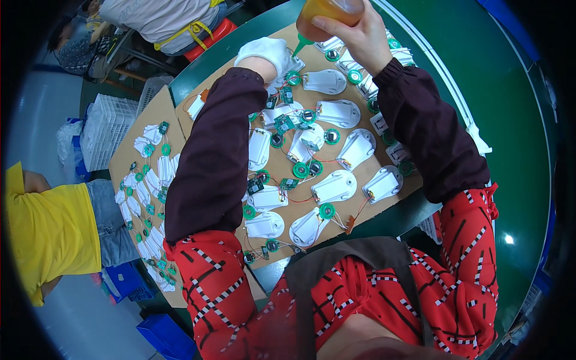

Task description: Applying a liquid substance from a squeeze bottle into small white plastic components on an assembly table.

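Note:
My right hand [365, 41] is closed round a squeeze bottle [313, 13] of amber liquid. The bottle is tipped, its green nozzle [300, 46] pointing down at a white plastic housing [294, 63] near the far edge of the cardboard. Right beside that housing is my left hand [264, 53] in a white glove; its fingers are mostly hidden, so its grip cannot be made out. Around and nearer me lie several white rounded housings [335, 186], wired to green-rimmed round parts [301, 170] and small green circuit boards [287, 95].
The cardboard sheet [312, 237] lies on a green table [510, 174]. Another sheet to the left bears more wired white pieces [143, 193]. A person in yellow [60, 231] stands at left; others sit at the far left. White crates [111, 132] and a blue bin [167, 336] stand beyond the table.

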The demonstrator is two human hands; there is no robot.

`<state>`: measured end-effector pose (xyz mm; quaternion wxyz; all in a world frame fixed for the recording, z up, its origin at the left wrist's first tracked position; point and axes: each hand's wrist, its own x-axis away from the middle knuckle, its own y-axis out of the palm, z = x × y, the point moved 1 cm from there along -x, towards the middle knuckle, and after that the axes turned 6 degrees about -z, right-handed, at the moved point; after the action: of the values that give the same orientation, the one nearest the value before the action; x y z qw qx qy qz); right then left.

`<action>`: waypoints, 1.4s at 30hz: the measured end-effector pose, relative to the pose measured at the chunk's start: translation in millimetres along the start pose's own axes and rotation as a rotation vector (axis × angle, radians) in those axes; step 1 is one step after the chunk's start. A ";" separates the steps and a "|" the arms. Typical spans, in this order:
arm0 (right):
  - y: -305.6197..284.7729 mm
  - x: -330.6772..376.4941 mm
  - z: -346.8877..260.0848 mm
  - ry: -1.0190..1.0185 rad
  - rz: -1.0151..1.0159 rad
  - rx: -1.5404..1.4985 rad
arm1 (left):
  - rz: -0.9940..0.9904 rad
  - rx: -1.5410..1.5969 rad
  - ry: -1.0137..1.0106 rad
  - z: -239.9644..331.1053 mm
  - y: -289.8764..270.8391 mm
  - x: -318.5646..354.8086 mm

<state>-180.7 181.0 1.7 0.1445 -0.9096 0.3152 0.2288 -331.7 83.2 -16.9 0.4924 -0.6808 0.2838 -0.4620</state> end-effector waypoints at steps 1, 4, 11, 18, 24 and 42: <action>0.5 -0.2 -0.1 0.002 0.001 0.000 | -0.033 0.014 -0.029 1.1 -1.3 1.1; 3.7 -1.9 0.4 -0.011 -0.011 0.009 | 0.004 0.030 -0.039 3.0 -1.0 4.2; 9.0 -1.3 3.6 -0.037 -0.055 -0.120 | -0.098 0.074 -0.054 4.2 -5.1 8.5; 8.6 0.3 4.0 -0.117 -0.085 -0.006 | -0.063 0.114 -0.033 2.7 -1.1 6.3; 7.7 0.7 2.0 -0.106 -0.105 -0.023 | 0.011 0.055 -0.023 1.2 1.1 1.3; -1.8 6.0 2.4 -0.044 -0.145 -0.184 | -0.050 0.048 -0.040 0.7 0.6 2.0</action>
<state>-176.1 180.3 -3.3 0.0833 -0.9342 0.2229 0.2657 -330.2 81.6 -16.8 0.5025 -0.6848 0.2458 -0.4671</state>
